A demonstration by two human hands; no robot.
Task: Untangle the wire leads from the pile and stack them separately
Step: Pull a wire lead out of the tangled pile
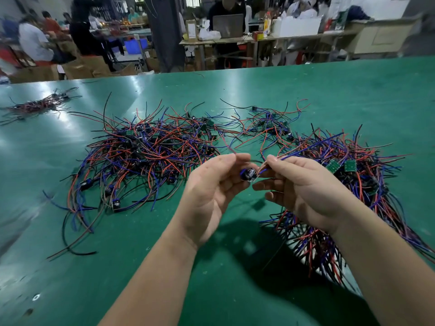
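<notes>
A big tangled pile of red, blue and black wire leads with small green boards lies on the green table, left of centre. A second mass of leads spreads at the right, under my right forearm. My left hand pinches a small board with a dark capacitor above the table. My right hand pinches the red and blue leads that run from that board up and to the right. The two hands are almost touching.
A small neat bundle of leads lies at the table's far left. Behind the far edge, several people work at benches with boxes and a laptop. Bare green table surface lies in front of me, between my forearms.
</notes>
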